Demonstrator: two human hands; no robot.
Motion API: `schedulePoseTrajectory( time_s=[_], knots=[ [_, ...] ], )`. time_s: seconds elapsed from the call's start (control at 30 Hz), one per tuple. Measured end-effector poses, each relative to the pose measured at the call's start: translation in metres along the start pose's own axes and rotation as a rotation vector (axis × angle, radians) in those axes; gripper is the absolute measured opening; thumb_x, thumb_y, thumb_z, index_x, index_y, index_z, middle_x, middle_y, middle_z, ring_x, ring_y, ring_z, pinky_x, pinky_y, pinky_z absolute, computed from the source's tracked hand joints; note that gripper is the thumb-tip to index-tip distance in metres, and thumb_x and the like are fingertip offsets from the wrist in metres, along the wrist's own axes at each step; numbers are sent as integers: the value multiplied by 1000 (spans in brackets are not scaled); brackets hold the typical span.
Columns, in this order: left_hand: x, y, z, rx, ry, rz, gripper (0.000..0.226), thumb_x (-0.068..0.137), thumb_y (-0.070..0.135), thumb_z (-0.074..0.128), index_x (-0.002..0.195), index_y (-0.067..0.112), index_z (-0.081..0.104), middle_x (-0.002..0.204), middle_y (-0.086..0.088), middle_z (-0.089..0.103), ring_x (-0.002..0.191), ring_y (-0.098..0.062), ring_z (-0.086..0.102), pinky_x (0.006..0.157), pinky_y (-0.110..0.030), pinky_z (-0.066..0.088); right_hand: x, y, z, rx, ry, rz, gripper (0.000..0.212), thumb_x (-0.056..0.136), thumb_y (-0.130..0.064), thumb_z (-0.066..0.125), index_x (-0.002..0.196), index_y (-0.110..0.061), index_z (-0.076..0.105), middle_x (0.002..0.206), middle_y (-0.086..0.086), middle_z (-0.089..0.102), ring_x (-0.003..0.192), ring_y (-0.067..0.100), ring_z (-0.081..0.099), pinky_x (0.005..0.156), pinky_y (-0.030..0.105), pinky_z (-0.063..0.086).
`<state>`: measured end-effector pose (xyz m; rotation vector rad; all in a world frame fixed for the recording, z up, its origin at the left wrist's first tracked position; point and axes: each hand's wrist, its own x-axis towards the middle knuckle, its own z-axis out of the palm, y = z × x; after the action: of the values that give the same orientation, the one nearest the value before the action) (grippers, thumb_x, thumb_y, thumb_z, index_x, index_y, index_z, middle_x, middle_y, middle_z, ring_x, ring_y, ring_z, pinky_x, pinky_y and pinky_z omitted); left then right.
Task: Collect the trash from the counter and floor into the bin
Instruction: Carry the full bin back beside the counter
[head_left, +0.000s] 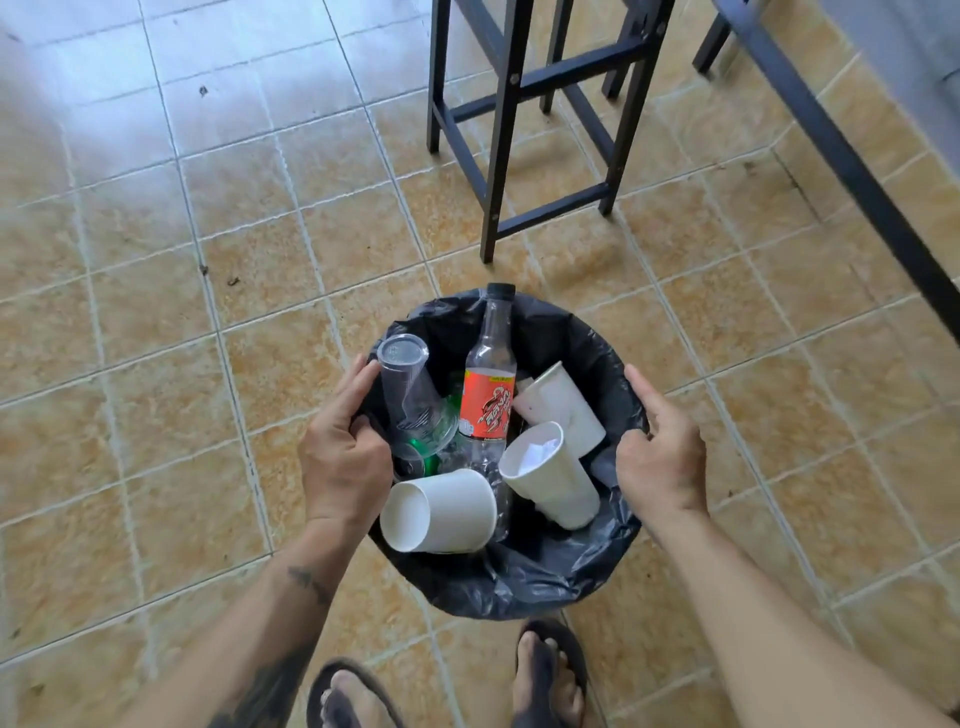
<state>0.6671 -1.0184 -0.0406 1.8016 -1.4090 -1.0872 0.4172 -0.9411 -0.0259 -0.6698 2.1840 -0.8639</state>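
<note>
A round bin (545, 577) lined with a black plastic bag stands on the tiled floor just in front of my feet. Inside it lie three white paper cups (441, 512), a clear plastic bottle (488, 395) with an orange label and black cap, a stack of clear plastic cups (408, 384) and something green underneath. My left hand (343, 447) grips the bin's left rim with the fingers curled over the bag. My right hand (662, 452) grips the right rim the same way.
Two black stools (524, 119) stand on the floor beyond the bin. A dark counter frame (852, 171) runs diagonally along the right. Small dark specks (231, 281) lie on the tiles to the left. My feet in flip-flops (550, 675) are below the bin.
</note>
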Motion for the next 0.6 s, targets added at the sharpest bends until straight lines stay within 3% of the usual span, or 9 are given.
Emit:
schedulePoseTrajectory(
  time_s=[0.03, 0.07, 0.13, 0.17, 0.2, 0.27, 0.43, 0.6],
  knots=[
    [-6, 12, -8, -1, -13, -3, 63, 86, -13, 38, 134, 19, 64, 143, 12, 55, 135, 5, 43, 113, -15, 30, -10, -6, -11, -16, -11, -13, 74, 83, 10, 37, 145, -28, 51, 129, -3, 64, 63, 8, 57, 65, 9, 41],
    [-14, 28, -17, 2, -21, -7, 62, 86, -13, 39, 134, 19, 64, 143, 14, 55, 135, 5, 43, 113, -15, 30, -22, -13, -22, -37, -25, -27, 75, 83, 10, 37, 146, -29, 49, 127, -4, 63, 67, -1, 52, 72, 15, 45],
    [-29, 55, -32, 20, -26, 11, 61, 87, -13, 40, 133, 20, 64, 143, 16, 54, 134, 5, 44, 111, -13, 31, -41, -30, -40, -76, -43, -62, 74, 84, 11, 37, 148, -24, 46, 148, -6, 50, 109, 7, 61, 102, 26, 45],
    [-37, 77, -44, 22, -33, 24, 61, 88, -13, 40, 133, 19, 64, 143, 16, 54, 134, 4, 44, 110, -11, 30, -53, -46, -57, -102, -42, -85, 73, 85, 13, 37, 149, -21, 45, 154, -7, 42, 131, 8, 50, 112, 23, 35],
    [-45, 103, -56, 24, -40, 20, 61, 88, -13, 40, 133, 19, 64, 143, 16, 54, 134, 3, 44, 109, -9, 29, -67, -66, -75, -128, -45, -109, 73, 85, 14, 36, 150, -18, 43, 157, -7, 38, 141, 6, 38, 114, 17, 26],
    [-59, 134, -74, 28, -44, 14, 61, 88, -13, 40, 134, 20, 64, 143, 14, 54, 134, 0, 45, 110, -12, 30, -88, -87, -96, -175, -40, -153, 73, 84, 14, 37, 151, -16, 42, 158, -8, 35, 144, 4, 32, 113, 14, 22],
    [-115, 264, -145, 29, -72, 100, 62, 86, -11, 41, 132, 24, 65, 139, 10, 59, 128, -11, 54, 112, -29, 40, -172, -176, -195, -211, 39, -258, 73, 83, 12, 39, 151, -14, 41, 159, -4, 35, 144, 12, 35, 111, 15, 24],
    [-179, 358, -215, 26, -150, 211, 67, 82, -9, 41, 133, 27, 65, 135, 3, 63, 120, -25, 60, 103, -45, 49, -279, -235, -267, -198, 193, -268, 72, 81, 13, 39, 149, -10, 44, 157, 2, 39, 144, 17, 37, 113, 17, 23]
  ],
)
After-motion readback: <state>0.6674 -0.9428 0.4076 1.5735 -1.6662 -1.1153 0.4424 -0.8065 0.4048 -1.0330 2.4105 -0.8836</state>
